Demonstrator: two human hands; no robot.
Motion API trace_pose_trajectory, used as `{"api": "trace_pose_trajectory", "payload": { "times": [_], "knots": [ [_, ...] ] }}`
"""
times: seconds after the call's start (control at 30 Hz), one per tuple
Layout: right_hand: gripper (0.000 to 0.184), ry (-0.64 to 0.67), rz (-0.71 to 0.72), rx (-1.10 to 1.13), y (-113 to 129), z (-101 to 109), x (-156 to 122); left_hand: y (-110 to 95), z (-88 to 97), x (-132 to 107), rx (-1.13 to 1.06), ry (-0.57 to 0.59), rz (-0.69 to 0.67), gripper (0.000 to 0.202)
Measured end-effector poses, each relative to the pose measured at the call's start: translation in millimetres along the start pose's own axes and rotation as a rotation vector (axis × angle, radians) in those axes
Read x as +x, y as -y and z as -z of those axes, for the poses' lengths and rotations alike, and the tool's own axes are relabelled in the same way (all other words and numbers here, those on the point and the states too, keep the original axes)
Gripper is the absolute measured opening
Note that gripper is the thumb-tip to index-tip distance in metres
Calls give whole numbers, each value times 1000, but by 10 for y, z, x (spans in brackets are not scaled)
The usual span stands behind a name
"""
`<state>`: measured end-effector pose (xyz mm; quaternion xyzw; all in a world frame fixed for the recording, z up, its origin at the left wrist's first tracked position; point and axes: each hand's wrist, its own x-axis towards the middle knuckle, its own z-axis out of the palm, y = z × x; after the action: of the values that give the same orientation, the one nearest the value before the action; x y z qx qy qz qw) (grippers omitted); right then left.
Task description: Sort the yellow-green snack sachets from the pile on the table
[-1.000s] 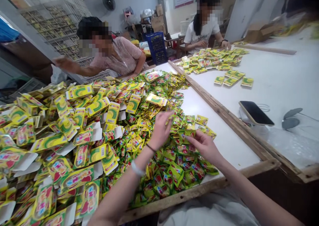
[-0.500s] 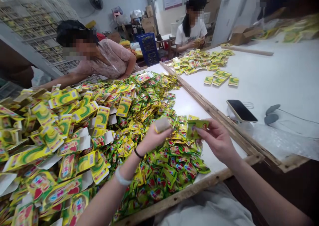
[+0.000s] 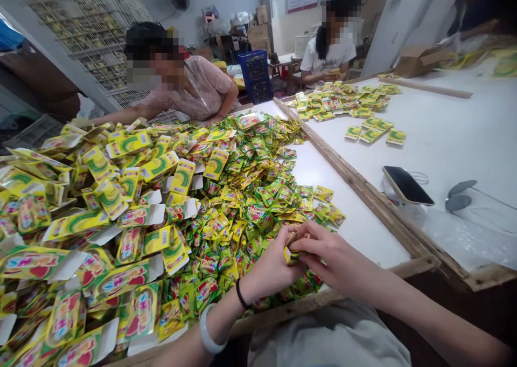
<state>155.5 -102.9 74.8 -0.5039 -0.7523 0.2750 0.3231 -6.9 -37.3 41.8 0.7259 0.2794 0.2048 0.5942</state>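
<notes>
White table (image 3: 359, 232) near edge: your left hand (image 3: 270, 267) and right hand (image 3: 335, 259) pinched one small box (image 3: 291, 251) together, steadying it over the sachets (image 3: 258, 205).

Near the table's front edge, the left hand (image 3: 270, 267) and the right hand (image 3: 337, 259) meet, fingers closed together on a small yellow carton (image 3: 291, 251) above the heap of green and yellow sachets (image 3: 258, 205). Flat yellow cartons (image 3: 100, 221) pile up on the left. On the right, past a wooden rail (image 3: 355, 186), a phone (image 3: 407, 185) lies on the white table (image 3: 444, 140).
</notes>
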Motion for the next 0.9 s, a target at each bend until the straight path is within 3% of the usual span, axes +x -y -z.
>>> {"api": "trace_pose_trajectory", "payload": {
  "times": [0.1,0.17,0.23,0.33,0.4,0.43,0.47,0.53,0.57,0.6,0.63,0.67,0.73,0.8,0.9],
  "knots": [
    [22,-87,34,125,-81,-23,-101,45,-22,-52,-106,16,39,57],
    [16,-155,74,175,-138,-90,-165,51,-35,-84,-181,107,118,62],
    [14,-115,110,200,-161,-195,-223,28,-61,-111,-230,180,157,68],
    [16,24,111,214,-163,-298,-275,-48,-79,-130,-223,208,97,79],
    [17,-10,112,148,-217,-224,-263,-90,-2,-118,-131,224,52,91],
    [17,-103,104,81,-273,-128,-239,-93,79,-102,-31,168,27,92],
    [17,-239,82,-16,-347,0,-203,-77,188,-77,119,39,2,87],
    [15,-570,-25,-276,-525,301,-97,20,467,-8,518,-375,1,64],
    [24,-687,-105,-420,-612,437,-31,98,615,34,703,-568,64,52],
    [38,-755,-164,-527,-684,537,40,189,754,76,834,-670,179,47],
    [49,-782,-197,-593,-736,588,111,284,872,115,900,-684,303,46],
    [54,-770,-205,-597,-766,583,180,375,962,147,925,-656,378,46],
    [46,-658,-187,-447,-761,417,299,515,1048,181,908,-565,409,44],
    [35,-506,-201,-207,-702,119,382,572,1034,167,874,-529,319,41],
    [36,-378,-287,125,-584,-326,456,520,935,77,811,-523,190,39]
  ]
}}
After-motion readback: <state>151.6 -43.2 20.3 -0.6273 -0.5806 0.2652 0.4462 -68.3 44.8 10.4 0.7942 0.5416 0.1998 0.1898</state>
